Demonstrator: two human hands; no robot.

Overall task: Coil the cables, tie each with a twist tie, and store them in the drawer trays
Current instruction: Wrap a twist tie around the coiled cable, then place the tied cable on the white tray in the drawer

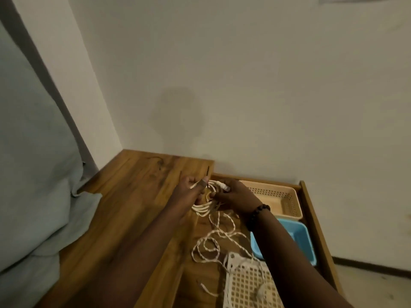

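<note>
I see both hands raised over the open drawer (311, 210), just past the right edge of the wooden desk (138, 196). My left hand (189, 192) has its fingers curled around one side of a coiled white cable (204, 206), and its thumb and forefinger pinch a thin dark twist tie (208, 171) that sticks up above the knuckles. My right hand (233, 196) grips the opposite side of the same coil, fingers closed near a white plug (224, 186) at the top of the loops. A dark beaded bracelet (258, 213) sits on the right wrist.

Below the coil, a loose braided white cable (213, 238) lies tangled on the drawer floor, trailing toward the near end. Along the drawer's right side I count a beige perforated tray (287, 196) at the far end and a blue tray (295, 238) just nearer. A white lattice tray (246, 283) sits at the near end, with some of the braided cable draped over it. A pale grey-green cloth (33, 174) is bunched against the desk's left edge.
</note>
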